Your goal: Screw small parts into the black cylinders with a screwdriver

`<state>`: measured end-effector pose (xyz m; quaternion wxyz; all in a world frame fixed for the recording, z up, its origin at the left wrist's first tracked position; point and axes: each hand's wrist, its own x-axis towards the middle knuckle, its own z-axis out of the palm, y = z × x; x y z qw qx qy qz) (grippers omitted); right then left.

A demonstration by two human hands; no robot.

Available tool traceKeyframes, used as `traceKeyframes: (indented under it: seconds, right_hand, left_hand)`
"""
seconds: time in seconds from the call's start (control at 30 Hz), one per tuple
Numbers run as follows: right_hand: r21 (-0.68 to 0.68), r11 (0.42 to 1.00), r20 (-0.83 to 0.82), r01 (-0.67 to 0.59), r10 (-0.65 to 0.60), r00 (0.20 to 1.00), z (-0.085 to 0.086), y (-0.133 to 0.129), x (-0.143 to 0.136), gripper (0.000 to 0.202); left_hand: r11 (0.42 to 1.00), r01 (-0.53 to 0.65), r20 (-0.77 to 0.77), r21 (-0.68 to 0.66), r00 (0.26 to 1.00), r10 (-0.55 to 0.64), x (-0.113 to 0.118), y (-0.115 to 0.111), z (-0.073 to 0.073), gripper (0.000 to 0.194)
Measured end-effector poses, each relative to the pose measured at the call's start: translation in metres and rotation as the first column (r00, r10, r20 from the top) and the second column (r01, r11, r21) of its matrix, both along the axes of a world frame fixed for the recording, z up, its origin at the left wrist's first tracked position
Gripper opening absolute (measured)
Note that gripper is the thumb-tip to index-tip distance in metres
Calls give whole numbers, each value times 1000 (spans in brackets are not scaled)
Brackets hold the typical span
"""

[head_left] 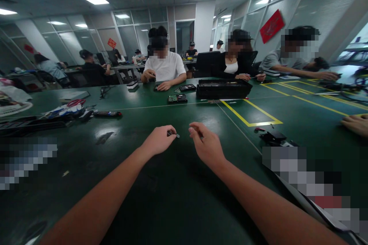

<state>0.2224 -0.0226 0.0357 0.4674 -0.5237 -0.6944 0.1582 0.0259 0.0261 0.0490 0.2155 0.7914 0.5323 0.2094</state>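
Observation:
My left hand [161, 139] is closed in a pinch over the green table. Between its fingertips sits a small dark piece with a shiny metallic end [177, 136]; its kind is too small to make out. A short gap to the right, my right hand [207, 145] hovers with thumb and fingers loosely curled and apart, and nothing shows in it. Beyond both hands lies a hard drive with a green circuit board [177, 98].
A long black tray [223, 89] stands further back. A utility knife [107, 114] and a pile of tools with red-handled scissors [76, 102] lie left. Black parts [273, 136] lie right, by yellow tape [264, 124]. Several people work around the table, one in a white shirt [169, 66].

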Motion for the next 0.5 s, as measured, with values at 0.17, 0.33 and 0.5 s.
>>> traceKeyframes:
  seconds: [0.17, 0.33, 0.5]
  right_hand:
    - [3, 1000, -13, 1, -1, 1000, -1, 1, -1, 26]
    - [4, 1000, -15, -1, 1, 1000, 0, 0, -1, 25]
    - [-4, 1000, -19, -5, 5, 1000, 1, 0, -1, 25]
  left_hand:
    - [994, 18, -254, 109, 967, 11, 10, 17, -23, 37]
    - [991, 58, -288, 119, 957, -22, 15, 26, -33, 26]
    - [991, 48, -254, 127, 967, -15, 3, 26, -28, 28]
